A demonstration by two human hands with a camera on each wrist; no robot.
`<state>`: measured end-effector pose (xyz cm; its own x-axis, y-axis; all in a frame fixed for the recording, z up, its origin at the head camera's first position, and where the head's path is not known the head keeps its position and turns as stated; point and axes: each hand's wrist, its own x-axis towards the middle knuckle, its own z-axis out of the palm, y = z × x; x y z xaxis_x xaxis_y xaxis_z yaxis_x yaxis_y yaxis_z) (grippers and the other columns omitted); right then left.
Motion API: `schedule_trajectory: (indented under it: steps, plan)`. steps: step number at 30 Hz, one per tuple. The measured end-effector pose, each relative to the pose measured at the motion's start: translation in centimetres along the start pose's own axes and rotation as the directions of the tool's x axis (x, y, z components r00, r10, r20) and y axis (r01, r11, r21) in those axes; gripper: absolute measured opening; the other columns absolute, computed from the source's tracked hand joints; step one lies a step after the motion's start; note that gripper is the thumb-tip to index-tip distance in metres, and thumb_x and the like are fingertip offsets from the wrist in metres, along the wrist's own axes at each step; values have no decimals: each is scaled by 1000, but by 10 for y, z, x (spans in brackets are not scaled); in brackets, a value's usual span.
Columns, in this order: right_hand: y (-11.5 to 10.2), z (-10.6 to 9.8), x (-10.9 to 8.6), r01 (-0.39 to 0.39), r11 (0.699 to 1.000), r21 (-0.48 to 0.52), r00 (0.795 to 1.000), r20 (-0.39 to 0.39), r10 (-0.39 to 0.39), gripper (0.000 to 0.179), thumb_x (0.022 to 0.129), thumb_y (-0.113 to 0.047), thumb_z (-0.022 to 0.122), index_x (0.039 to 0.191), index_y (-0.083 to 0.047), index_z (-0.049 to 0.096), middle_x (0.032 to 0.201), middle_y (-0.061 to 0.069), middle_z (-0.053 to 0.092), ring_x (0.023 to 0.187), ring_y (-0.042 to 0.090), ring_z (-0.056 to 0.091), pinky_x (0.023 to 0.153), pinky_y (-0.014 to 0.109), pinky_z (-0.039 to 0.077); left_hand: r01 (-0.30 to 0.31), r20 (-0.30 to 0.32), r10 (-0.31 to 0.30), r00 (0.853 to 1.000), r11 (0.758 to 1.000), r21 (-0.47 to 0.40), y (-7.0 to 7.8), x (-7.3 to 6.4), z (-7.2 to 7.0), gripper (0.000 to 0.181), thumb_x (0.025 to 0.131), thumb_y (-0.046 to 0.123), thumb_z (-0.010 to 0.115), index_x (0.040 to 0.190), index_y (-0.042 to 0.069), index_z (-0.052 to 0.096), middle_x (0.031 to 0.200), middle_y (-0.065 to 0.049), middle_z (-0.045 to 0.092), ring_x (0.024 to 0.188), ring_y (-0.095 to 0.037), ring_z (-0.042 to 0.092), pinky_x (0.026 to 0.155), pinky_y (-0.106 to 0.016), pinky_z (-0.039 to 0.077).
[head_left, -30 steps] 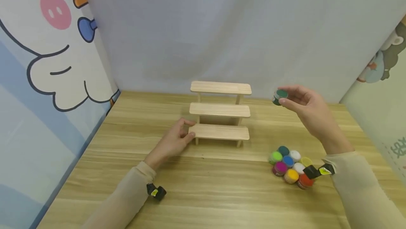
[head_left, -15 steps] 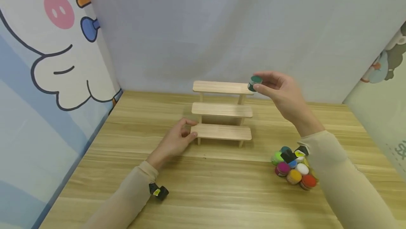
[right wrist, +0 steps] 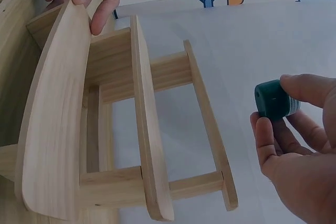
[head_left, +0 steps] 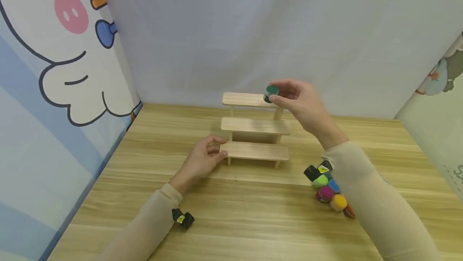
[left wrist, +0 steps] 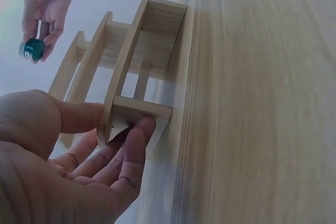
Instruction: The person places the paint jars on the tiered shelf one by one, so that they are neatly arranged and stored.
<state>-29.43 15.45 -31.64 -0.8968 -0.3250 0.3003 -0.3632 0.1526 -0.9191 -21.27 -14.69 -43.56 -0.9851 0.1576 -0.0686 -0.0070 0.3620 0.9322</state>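
Green jar point(head_left: 271, 94), pinched, apart from shelf edges point(right wrist: 149, 124)

The head view is looking forward and down from farther back, framing the stepped stand point(head_left: 255, 125) on the tabletop point(head_left: 253, 217). The wrist views are facing the stand sideways, close up, from opposite ends; all three are sharing it, the left hand point(head_left: 202, 159), right hand point(head_left: 303, 103) and green jar point(head_left: 271, 92).
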Motion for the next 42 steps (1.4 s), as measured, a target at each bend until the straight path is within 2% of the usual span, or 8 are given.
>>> schedule_trajectory:
  steps: [5, 14, 20, 23, 27, 35, 42]
  plan:
    - [0, 11, 9, -15, 1000, 4, 1000, 14, 15, 39, 104, -5, 79, 142, 1, 70, 122, 7, 76, 107, 17, 76, 95, 27, 63, 4, 12, -4, 1000, 999, -36, -1, 1, -2, 38, 110, 11, 73, 147, 16, 66, 125, -12, 81, 106, -24, 79, 89, -34, 59]
    - [0, 28, 28, -67, 998, 1, 997, 41, 67, 40, 106, -6, 78, 144, 1, 69, 132, 17, 74, 114, 21, 75, 102, 31, 63, 7, 18, -6, 1000, 997, -75, -2, 1, -3, 38, 109, 9, 73, 146, 15, 66, 125, -14, 81, 108, -26, 80, 93, -39, 61]
    - [-3, 41, 41, -77, 994, -80, 995, 63, 83, 40, 107, -12, 78, 145, -3, 69, 135, 16, 74, 117, 23, 72, 101, 32, 59, -2, 11, 3, 1000, 996, -87, -2, 0, -3, 35, 109, 7, 74, 142, 14, 68, 122, -14, 81, 106, -27, 80, 89, -36, 60]
    - [-4, 47, 46, -62, 991, -121, 994, 80, 72, 40, 107, -15, 78, 145, -4, 70, 132, 15, 74, 116, 25, 71, 101, 38, 59, -7, 12, 8, 1000, 996, -91, -2, 0, -4, 35, 109, 7, 74, 142, 13, 67, 122, -15, 81, 105, -28, 80, 89, -38, 62]
    - [-3, 55, 52, -60, 991, -118, 992, 99, 72, 40, 107, -12, 77, 146, -4, 69, 130, 15, 74, 114, 26, 70, 102, 44, 59, -10, 16, 12, 1000, 995, -102, -2, 0, -5, 35, 109, 7, 73, 143, 13, 67, 121, -15, 82, 104, -28, 81, 90, -40, 63]
    - [-3, 69, 60, -91, 990, -112, 988, 117, 104, 40, 108, -10, 76, 147, -4, 68, 133, 14, 73, 119, 25, 69, 98, 40, 58, -10, 32, 14, 999, 993, -121, -3, 0, -4, 34, 109, 7, 72, 143, 13, 67, 117, -12, 82, 102, -27, 80, 87, -39, 64]
    - [-3, 78, 65, -95, 988, -124, 985, 131, 111, 37, 109, -10, 75, 145, -5, 69, 131, 14, 74, 118, 26, 69, 96, 39, 57, 8, 56, 1, 998, 989, -151, -6, 1, -5, 34, 111, 8, 70, 144, 13, 64, 125, -15, 78, 104, -28, 79, 87, -45, 69]
